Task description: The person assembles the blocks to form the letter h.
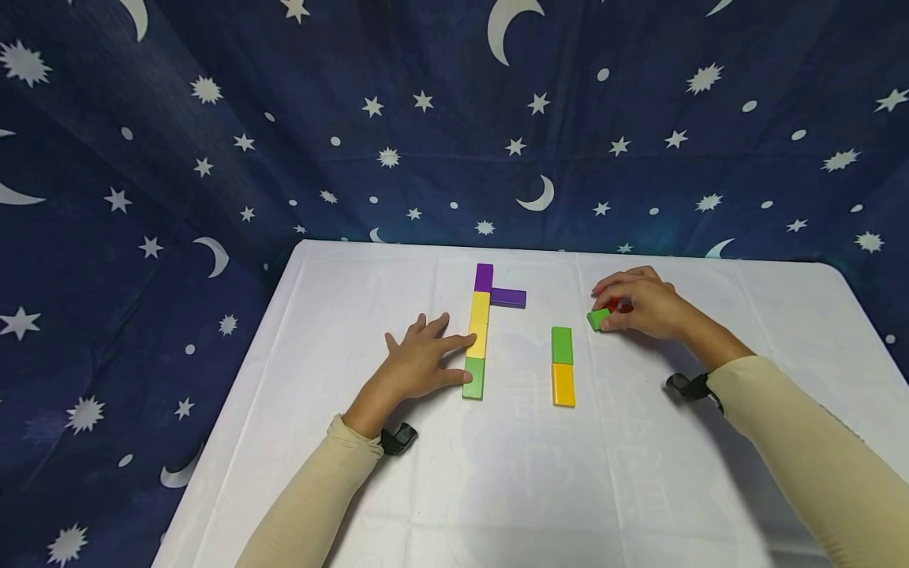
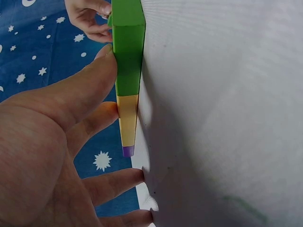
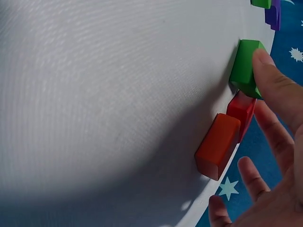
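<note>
A line of blocks runs away from me left of the table's middle: a green block point(image 1: 473, 380) at the near end, two yellow blocks point(image 1: 480, 308) and a purple block point(image 1: 484, 278). My left hand point(image 1: 417, 360) lies spread beside it, thumb at the green block's side and index fingertip on the nearer yellow one. Farther right, my right hand point(image 1: 648, 306) pinches a small green block point(image 3: 245, 66), which sits tilted between thumb and fingers. Close by that hand are a red block point(image 3: 242, 109) and an orange-red block point(image 3: 218, 145), mostly hidden in the head view.
A second purple block point(image 1: 508, 298) juts rightward from the line's far end. Between the hands, another green block point(image 1: 562, 345) lies end to end with an orange-yellow block point(image 1: 563, 385). The white-covered table point(image 1: 497, 489) ends at a dark blue star-patterned curtain point(image 1: 454, 173).
</note>
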A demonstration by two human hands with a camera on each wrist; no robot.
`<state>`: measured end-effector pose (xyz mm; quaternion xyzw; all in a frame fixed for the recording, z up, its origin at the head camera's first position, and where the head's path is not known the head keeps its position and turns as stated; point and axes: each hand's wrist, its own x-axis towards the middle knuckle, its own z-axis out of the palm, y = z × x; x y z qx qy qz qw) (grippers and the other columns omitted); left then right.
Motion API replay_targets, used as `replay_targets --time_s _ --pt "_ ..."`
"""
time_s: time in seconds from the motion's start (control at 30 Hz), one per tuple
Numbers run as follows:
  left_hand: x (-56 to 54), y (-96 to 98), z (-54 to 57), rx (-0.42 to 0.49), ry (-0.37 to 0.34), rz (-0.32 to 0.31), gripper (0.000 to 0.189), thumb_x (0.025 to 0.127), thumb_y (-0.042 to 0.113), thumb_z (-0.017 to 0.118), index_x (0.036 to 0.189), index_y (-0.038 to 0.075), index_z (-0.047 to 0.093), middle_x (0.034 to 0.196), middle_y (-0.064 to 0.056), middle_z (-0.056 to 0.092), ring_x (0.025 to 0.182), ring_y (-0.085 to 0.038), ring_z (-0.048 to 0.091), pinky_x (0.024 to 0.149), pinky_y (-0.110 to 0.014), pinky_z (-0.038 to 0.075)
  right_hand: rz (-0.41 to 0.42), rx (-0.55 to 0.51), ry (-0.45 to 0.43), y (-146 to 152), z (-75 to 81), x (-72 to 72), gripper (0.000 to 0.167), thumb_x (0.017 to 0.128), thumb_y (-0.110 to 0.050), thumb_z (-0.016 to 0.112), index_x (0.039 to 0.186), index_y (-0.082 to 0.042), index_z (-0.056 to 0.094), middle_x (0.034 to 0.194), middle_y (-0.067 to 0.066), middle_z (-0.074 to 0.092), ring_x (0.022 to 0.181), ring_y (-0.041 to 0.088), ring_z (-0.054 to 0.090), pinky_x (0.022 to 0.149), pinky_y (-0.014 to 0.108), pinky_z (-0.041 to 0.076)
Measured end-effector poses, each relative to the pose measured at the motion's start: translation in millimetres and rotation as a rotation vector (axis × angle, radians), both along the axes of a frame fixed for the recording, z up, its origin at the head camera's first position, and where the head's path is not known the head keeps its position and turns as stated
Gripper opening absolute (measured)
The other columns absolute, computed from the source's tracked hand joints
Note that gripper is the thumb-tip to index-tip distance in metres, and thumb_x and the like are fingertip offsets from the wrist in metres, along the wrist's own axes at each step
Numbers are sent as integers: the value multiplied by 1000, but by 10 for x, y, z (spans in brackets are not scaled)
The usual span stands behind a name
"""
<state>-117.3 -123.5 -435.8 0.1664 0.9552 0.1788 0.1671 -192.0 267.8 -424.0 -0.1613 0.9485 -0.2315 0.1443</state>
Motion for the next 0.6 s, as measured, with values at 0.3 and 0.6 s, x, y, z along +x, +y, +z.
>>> replay_targets --time_s 0.3,0.6 --pt "7 2 5 -5 0 2 66 84 57 77 145 43 56 167 -11 32 154 -52 19 104 -89 10 3 7 8 -39 6 -3 29 82 -24 87 109 -21 76 117 10 71 132 40 37 102 70 26" --pt "6 9 9 -8 -2 4 66 84 57 77 145 43 56 167 -11 32 154 -51 18 104 -89 10 36 -72 97 -118 8 -5 25 89 -25 82 112 -18 78 101 2 74 106 26 50 87 44 40"
